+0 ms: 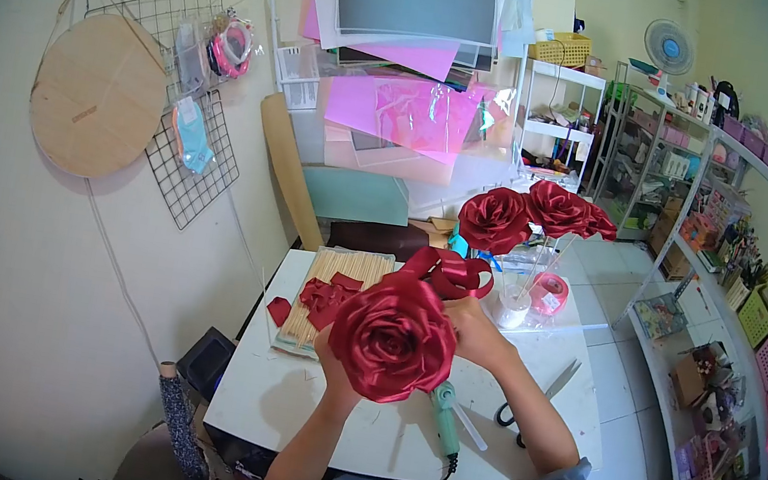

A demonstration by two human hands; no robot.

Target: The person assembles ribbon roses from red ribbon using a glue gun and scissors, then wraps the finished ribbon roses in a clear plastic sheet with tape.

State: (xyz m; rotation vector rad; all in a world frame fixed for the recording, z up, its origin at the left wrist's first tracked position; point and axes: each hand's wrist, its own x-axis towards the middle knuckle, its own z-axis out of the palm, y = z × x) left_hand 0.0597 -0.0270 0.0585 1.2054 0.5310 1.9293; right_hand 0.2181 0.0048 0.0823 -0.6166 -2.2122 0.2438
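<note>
A large dark-red ribbon rose [392, 341] is held up close to the camera, its petals facing me. My left hand [327, 353] is at its left underside, mostly covered by the bloom, and seems to grip it from below. At the upper right edge, my right hand [472, 329] is curled against the rose, with its fingertips hidden behind the petals. Just behind the flower lies a loop of red ribbon [458, 273]. Cut red petal pieces [327, 299] rest on a bundle of wooden sticks [301, 332] to the left.
A green glue gun [446, 423] and scissors [538, 402] lie on the white table [269, 412]. Finished roses [496, 220] stand on stems in a white cup [512, 307], beside a pink tape roll [550, 293]. Loaded shelves [689, 325] line the right side.
</note>
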